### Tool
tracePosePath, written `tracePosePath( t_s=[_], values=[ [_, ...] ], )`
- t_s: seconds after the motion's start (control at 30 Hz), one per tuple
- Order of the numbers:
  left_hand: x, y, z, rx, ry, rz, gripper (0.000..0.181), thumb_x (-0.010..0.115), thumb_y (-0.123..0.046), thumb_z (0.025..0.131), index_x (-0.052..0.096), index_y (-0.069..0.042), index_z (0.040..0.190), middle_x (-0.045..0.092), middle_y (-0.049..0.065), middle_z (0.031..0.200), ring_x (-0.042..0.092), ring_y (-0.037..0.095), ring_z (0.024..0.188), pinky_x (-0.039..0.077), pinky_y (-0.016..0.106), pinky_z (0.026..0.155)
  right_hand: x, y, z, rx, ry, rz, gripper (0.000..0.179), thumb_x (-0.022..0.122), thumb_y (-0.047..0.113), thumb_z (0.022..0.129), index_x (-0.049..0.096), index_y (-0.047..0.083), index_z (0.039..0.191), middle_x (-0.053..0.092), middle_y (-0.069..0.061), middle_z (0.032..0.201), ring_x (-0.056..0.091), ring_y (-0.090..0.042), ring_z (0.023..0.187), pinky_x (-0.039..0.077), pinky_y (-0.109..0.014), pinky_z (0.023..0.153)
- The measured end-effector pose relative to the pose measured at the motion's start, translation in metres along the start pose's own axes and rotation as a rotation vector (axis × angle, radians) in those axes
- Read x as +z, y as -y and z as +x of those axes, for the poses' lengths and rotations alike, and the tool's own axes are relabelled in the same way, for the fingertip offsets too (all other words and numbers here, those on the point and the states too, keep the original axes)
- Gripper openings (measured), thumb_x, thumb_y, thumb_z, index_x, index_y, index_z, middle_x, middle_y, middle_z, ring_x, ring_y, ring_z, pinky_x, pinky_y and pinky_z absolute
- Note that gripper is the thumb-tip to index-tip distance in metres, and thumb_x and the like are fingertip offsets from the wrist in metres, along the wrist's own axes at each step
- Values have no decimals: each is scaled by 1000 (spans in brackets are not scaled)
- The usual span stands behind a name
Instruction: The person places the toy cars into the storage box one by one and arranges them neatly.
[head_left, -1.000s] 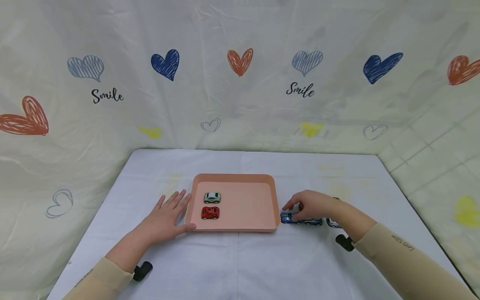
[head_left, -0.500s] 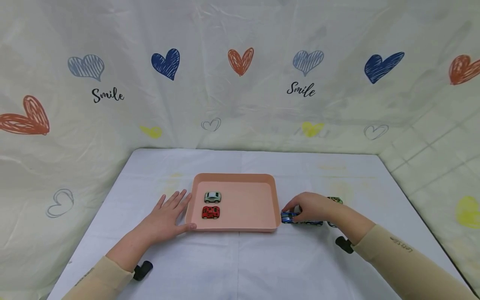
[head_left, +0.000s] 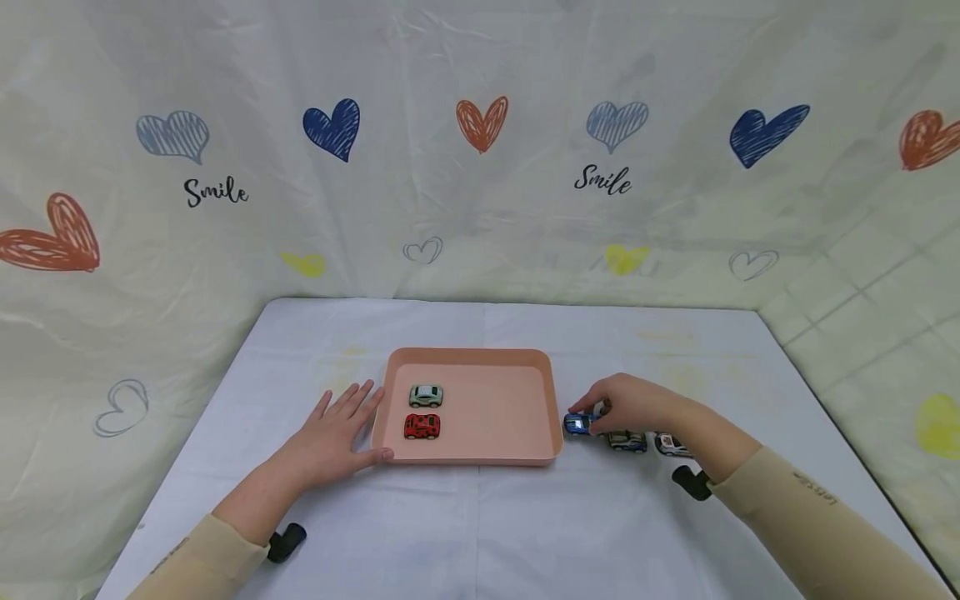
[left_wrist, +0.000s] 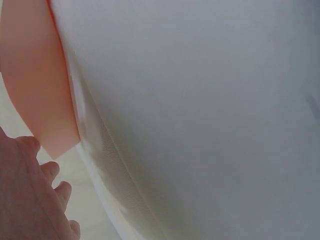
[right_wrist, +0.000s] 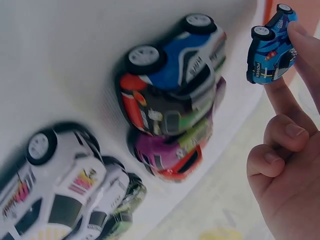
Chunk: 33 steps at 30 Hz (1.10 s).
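My right hand [head_left: 630, 404] pinches a small blue toy car [head_left: 578, 423] between thumb and finger, just right of the pink tray [head_left: 495, 417]. In the right wrist view this blue car [right_wrist: 274, 50] is tilted, wheels toward the left, and the other fingers are curled beside it. My left hand [head_left: 330, 442] lies with spread fingers at the tray's left edge, its thumb at the near left corner. Inside the tray, at its left side, a pale green toy car [head_left: 426, 396] stands behind a red toy car [head_left: 422, 427].
Right of the tray, under my right forearm, stand a dark multicoloured toy car [head_left: 627, 441] and a white toy car [head_left: 670, 444]. The right wrist view has more behind them, including a purple toy car [right_wrist: 157, 150]. A heart-printed cloth [head_left: 480, 208] hangs behind the table.
The right hand has risen a little with the blue car, which has come up off its earlier spot. More of the cars beside it shows now. My left hand has kept its place.
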<state>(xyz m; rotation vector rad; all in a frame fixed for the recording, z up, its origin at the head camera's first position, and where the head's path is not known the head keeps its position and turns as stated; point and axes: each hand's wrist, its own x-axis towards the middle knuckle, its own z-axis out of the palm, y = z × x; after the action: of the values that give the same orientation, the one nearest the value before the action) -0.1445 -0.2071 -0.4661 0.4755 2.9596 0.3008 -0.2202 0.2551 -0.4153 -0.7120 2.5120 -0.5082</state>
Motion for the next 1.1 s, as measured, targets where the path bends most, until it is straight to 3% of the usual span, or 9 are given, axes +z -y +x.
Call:
tracePosePath(
  t_s=[0.23,0.4,0.6,0.77,0.93,1.1],
  values=[
    [-2,0,-1,6,-4,-6,101,61,-71,83,23,-14,159,19,10,164,16,35,150,4,60,119,-13,1,-2,-16,-15,-6,33,79,22,85,75,20,118,65,10,92,55,-12,75,50,-27,63],
    [-2,1,-2,9,-6,-15,101,61,-70,83,24,-14,159,20,10,164,16,36,150,4,60,119,-22,8,-2,28,-23,12,34,79,23,85,74,23,119,67,6,102,58,-12,82,52,-28,68],
    [-2,1,-2,6,-3,-10,102,60,-72,83,23,-15,159,19,10,164,15,35,150,3,59,120,-30,16,-1,59,-17,50,35,78,22,87,73,23,121,67,0,113,61,-16,79,55,-33,59],
    [-4,0,-2,8,-11,5,102,60,-72,83,23,-14,159,20,10,164,16,36,150,5,60,119,-38,24,7,19,-36,2,35,77,22,87,73,24,122,68,5,111,60,-20,92,54,-34,73],
    [-4,0,-2,2,-3,8,102,59,-73,83,23,-15,159,19,10,164,16,35,150,5,60,120,-44,32,22,7,-46,21,34,78,25,87,73,28,120,67,7,110,57,-18,94,52,-33,71],
    [-4,-1,-2,9,3,11,102,59,-72,84,23,-14,159,19,11,164,16,35,150,6,60,119,-47,45,38,-26,-54,14,31,78,27,86,74,30,117,67,7,115,58,-18,102,51,-35,80]
  ],
)
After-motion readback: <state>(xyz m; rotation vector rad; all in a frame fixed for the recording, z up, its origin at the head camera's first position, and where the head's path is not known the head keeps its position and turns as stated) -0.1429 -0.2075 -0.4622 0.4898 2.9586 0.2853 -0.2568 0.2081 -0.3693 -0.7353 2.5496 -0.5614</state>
